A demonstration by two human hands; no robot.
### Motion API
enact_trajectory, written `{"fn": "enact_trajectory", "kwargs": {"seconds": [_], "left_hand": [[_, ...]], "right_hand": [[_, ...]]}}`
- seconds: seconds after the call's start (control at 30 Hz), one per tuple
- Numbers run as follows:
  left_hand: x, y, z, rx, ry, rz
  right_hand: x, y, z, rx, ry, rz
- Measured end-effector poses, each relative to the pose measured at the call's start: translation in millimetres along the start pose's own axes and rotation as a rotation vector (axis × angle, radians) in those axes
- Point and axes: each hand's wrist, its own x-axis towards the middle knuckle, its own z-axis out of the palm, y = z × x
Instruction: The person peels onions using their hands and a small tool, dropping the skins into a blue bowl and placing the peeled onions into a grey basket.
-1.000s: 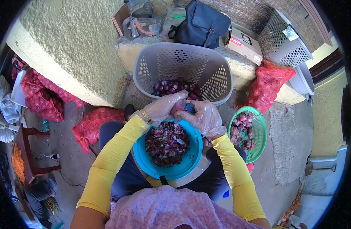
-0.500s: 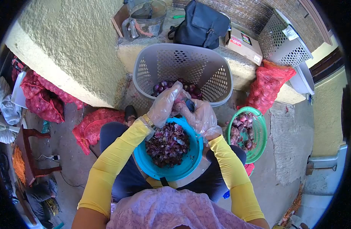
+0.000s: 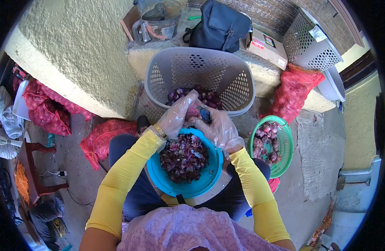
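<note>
Both hands wear clear plastic gloves and meet above a blue basin (image 3: 219,161) of onion peelings (image 3: 184,159). My left hand (image 3: 180,116) is closed on a reddish-purple onion (image 3: 194,112), mostly hidden by the fingers. My right hand (image 3: 219,127) is closed around a small dark-blue object (image 3: 206,114) beside the onion; its shape is too covered to name. Just beyond the hands, a grey perforated basket (image 3: 200,56) holds purple onions (image 3: 211,98) at its bottom. To the right, a green basket (image 3: 289,146) holds more onions (image 3: 265,136).
Red mesh sacks of onions stand right (image 3: 293,92) and lie left (image 3: 106,138). A black backpack (image 3: 219,27), a cardboard box (image 3: 267,49) and a clear bucket (image 3: 161,21) sit on the ledge. Another grey basket (image 3: 311,42) leans at back right. A wooden stool (image 3: 31,167) is far left.
My right hand has turned and its fingers have shifted slightly left, showing more of the dark-blue object. My left hand remains near the same spot, with more of the reddish onion visible.
</note>
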Motion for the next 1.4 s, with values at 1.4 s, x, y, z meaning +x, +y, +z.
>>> {"fn": "enact_trajectory", "kwargs": {"seconds": [1.4], "left_hand": [[19.8,-16.9,-36.6,0.707,-0.13,0.406]], "right_hand": [[-57.8,55.2,56.8,0.032,0.217,0.009]]}}
